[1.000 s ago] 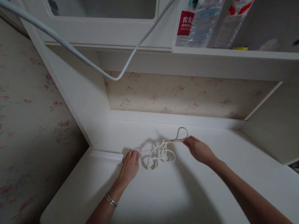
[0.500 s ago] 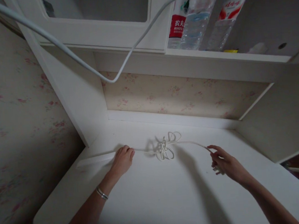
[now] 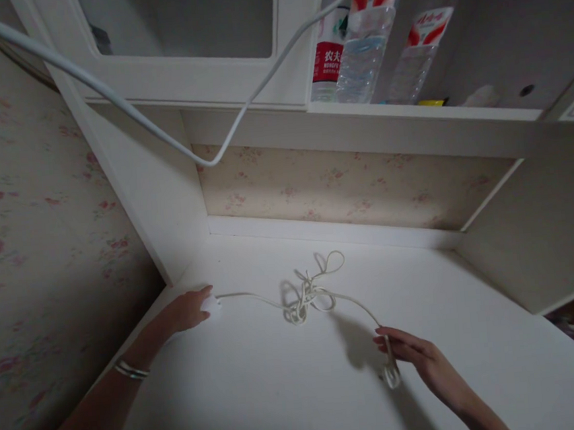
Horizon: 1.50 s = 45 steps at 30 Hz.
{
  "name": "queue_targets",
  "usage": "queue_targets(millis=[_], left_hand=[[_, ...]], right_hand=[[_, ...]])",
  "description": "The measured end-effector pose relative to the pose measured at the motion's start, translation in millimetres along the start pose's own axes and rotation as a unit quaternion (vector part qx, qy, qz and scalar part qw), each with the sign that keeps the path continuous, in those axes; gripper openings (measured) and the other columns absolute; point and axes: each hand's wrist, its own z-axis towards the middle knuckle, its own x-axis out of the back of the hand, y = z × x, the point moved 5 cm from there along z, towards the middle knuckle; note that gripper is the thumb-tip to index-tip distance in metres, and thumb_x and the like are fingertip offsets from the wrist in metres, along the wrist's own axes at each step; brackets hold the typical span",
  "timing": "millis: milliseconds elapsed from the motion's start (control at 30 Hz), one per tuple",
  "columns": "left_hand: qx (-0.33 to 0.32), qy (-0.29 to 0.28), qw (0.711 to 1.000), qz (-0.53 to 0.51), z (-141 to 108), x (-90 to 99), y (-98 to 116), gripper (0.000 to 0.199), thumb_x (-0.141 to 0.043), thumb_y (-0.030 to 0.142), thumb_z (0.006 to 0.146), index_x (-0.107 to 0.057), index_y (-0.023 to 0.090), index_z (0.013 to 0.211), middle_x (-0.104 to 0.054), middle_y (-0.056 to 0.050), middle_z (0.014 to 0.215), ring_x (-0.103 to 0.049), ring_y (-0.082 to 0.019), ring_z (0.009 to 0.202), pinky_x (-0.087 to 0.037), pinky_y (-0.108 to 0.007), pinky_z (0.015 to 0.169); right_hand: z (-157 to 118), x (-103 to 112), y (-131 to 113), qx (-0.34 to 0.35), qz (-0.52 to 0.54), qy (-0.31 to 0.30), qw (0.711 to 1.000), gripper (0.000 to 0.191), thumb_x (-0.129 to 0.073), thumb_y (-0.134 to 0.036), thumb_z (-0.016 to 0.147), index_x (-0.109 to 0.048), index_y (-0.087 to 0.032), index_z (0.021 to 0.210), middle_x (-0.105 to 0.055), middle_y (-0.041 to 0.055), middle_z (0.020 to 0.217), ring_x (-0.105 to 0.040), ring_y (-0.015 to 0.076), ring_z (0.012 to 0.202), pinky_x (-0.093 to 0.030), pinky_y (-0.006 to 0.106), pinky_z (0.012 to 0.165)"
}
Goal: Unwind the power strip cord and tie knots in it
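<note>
A tangled white cord point(image 3: 303, 300) lies knotted in the middle of the white desk. On the left, my left hand point(image 3: 188, 310) is closed around the end of a white power strip point(image 3: 210, 305), where the cord comes out. Most of the strip is hidden behind that hand and forearm. My right hand point(image 3: 410, 351) pinches the cord's other end between thumb and fingers, just above the desk. From those fingers hangs the white plug point(image 3: 391, 374).
Overhead a thick white cable point(image 3: 210, 161) droops across the view. Several plastic bottles point(image 3: 361, 57) stand on the cabinet shelf point(image 3: 418, 113) above the desk point(image 3: 300, 386). A side panel point(image 3: 161, 198) and flowered wall point(image 3: 22, 262) bound the left.
My left hand has moved left and nearer with the power strip. My right hand has come nearer and leftward, lowering the plug. The knot has loosened and spread a little.
</note>
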Motion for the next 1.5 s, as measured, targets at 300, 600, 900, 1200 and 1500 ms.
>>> queue_targets(millis=[300, 600, 900, 1200, 1500], left_hand=[[0.036, 0.145, 0.987, 0.052, -9.5, -12.9, 39.6, 0.039, -0.045, 0.019, 0.087, -0.053, 0.018, 0.125, -0.063, -0.015, 0.120, -0.062, -0.029, 0.104, -0.047, -0.039, 0.088], [0.006, 0.218, 0.976, 0.022, -1.2, -27.4, 53.7, 0.040, -0.035, 0.011, 0.089, -0.051, 0.011, 0.126, -0.054, -0.019, 0.133, -0.051, -0.026, 0.122, -0.037, -0.037, 0.104], [-0.039, 0.264, 0.964, 0.020, -3.2, -30.8, 83.4, 0.036, -0.041, 0.022, 0.090, -0.055, 0.016, 0.123, -0.053, -0.014, 0.133, -0.043, -0.028, 0.128, -0.029, -0.042, 0.111], [-0.107, 0.229, 0.967, -0.004, 35.0, -31.4, 113.5, 0.023, -0.047, 0.024, 0.090, -0.061, 0.018, 0.107, -0.059, -0.014, 0.120, -0.044, -0.028, 0.124, -0.025, -0.047, 0.109], [-0.052, 0.207, 0.970, -0.113, 53.1, -32.4, 117.2, 0.020, -0.044, 0.030, 0.092, -0.061, 0.018, 0.094, -0.062, -0.014, 0.101, -0.054, -0.026, 0.104, -0.037, -0.042, 0.094]], right_hand=[[-3.4, -25.9, -9.6, 0.145, -0.284, -0.012, 0.948, 0.032, -0.052, -0.039, 0.088, -0.066, -0.026, 0.114, -0.073, 0.0062, 0.101, -0.070, 0.0208, 0.083, -0.054, 0.030, 0.076], [-12.0, -54.4, -34.7, 0.253, -0.437, 0.087, 0.859, 0.032, -0.044, -0.041, 0.093, -0.070, -0.025, 0.100, -0.070, 0.0092, 0.093, -0.067, 0.0211, 0.082, -0.054, 0.033, 0.072], [-10.2, -85.9, -42.3, 0.209, -0.380, 0.063, 0.899, 0.037, -0.034, -0.043, 0.097, -0.062, -0.022, 0.086, -0.063, 0.0055, 0.080, -0.060, 0.0163, 0.071, -0.045, 0.027, 0.066], [-15.7, -124.3, -49.8, 0.083, -0.156, -0.047, 0.983, 0.048, -0.036, -0.055, 0.093, -0.050, -0.020, 0.064, -0.053, -0.0003, 0.062, -0.051, 0.0138, 0.060, -0.037, 0.024, 0.058], [14.9, -204.0, -38.2, 0.022, 0.041, -0.105, 0.993, 0.051, -0.040, -0.065, 0.087, -0.052, -0.018, 0.072, -0.048, -0.0047, 0.047, -0.042, 0.0096, 0.044, -0.032, 0.022, 0.049]])
